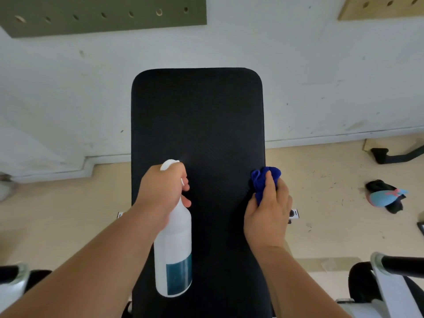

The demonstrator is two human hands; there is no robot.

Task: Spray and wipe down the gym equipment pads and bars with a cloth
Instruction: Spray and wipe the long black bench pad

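Black ribbed pad — white plastic bottle, crumpled blue cloth.

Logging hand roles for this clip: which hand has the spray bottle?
The left hand, gripping the white spray bottle at its trigger; the right hand holds the blue cloth at the edge of the pad.

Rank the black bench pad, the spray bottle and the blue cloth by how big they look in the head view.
1. black bench pad, by far the largest.
2. spray bottle, likely enlarged by nearness to the camera.
3. blue cloth, bunched in the right hand and partly hidden, so its full size is unsure.
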